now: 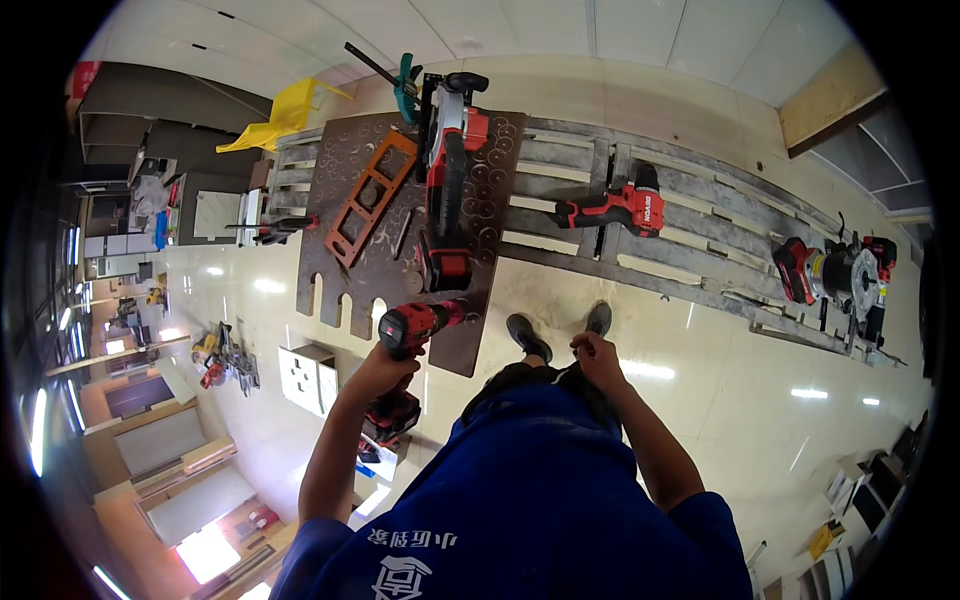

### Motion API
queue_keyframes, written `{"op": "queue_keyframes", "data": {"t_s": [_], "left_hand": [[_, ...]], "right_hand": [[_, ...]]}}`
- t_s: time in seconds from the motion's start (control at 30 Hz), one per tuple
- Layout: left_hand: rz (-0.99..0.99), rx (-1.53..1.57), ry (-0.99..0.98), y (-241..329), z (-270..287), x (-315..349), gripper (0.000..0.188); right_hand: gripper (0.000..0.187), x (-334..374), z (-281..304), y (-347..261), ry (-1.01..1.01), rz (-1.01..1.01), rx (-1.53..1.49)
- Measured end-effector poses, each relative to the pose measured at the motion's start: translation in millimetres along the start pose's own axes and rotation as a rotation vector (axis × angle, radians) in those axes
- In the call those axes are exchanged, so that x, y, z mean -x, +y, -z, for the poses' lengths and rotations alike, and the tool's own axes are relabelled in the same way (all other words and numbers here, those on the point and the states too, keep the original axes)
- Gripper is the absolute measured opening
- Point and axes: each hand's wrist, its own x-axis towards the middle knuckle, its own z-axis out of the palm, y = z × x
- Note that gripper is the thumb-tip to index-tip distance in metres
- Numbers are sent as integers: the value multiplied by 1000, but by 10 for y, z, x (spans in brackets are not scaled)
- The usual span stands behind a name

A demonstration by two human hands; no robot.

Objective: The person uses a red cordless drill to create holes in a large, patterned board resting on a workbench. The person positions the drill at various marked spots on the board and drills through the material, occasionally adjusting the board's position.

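Observation:
My left hand (378, 374) is closed round the grip of a red and black cordless drill (410, 326). Its nose points right, over the lower part of a dark brown board (470, 335), and the battery hangs below my fist. My right hand (598, 358) is beside my thigh with its fingers curled; whether anything is inside them is hidden. On the board lie an orange slotted template (352, 222), a slim metal rod (402, 234) and a large red, silver and black power tool (455, 150), apparently a saw. A teal clamp (406, 90) stands at the board's far edge.
A grey slatted bench (560, 185) bears the board, a second red drill (630, 207) and another red power tool (832, 272) at the right. A yellow chair (275, 122) stands far left. Below it on the floor are a yellow machine (215, 352) and a white-faced box (307, 380).

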Motion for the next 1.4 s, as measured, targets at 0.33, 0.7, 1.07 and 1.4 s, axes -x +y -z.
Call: {"op": "queue_keyframes", "data": {"t_s": [0.33,0.7,1.07,1.4], "left_hand": [[-17,-70,25,-6,-73,2,31],[93,120,-63,86,127,10,28],[7,-66,-48,11,67,23,37],[98,-24,-77,-194,-142,276,36]], "right_hand": [[16,-329,153,-97,14,20,-50],[16,-206,165,-18,25,-13,-107],[16,-101,184,157,21,-67,-63],[14,-150,101,293,63,-61,-148]]}}
